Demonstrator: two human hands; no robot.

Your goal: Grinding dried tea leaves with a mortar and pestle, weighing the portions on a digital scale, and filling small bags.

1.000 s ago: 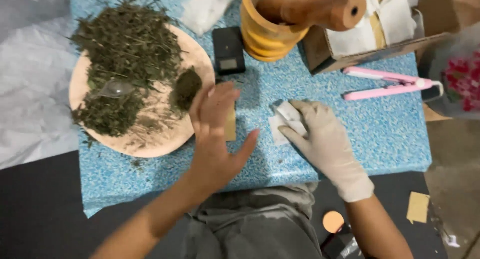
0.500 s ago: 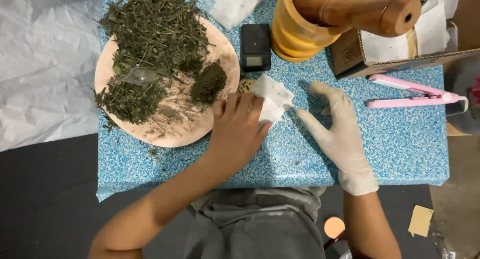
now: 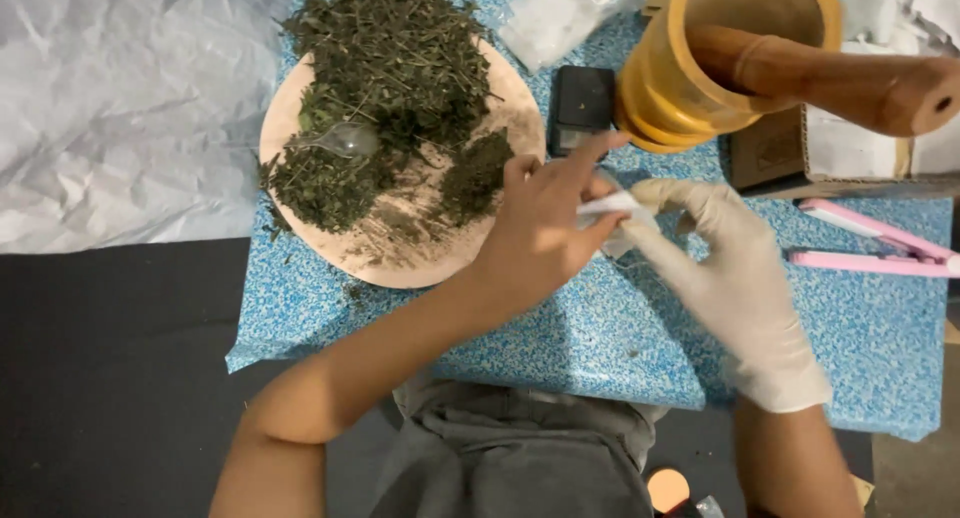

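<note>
Both hands pinch one small white paper sachet (image 3: 612, 210) between them: the bare left hand (image 3: 545, 233) clenches its near edge, the gloved right hand (image 3: 725, 278) grips the other side, just above the blue speckled table (image 3: 560, 348). Pulled unevenly, that thin paper might tear. Farther left lies a round board (image 3: 400, 258) heaped with dried herbs (image 3: 385, 68); far right stands a yellow mortar (image 3: 700, 78).

Bare left hand (image 3: 540, 228): forearm extended forward from lower left, fingers curled, index finger stretched forward. Right hand in white glove (image 3: 720, 263): forearm raised from lower right, thumb and fingers pinched. Fingertips of both hands met at centre.
</note>
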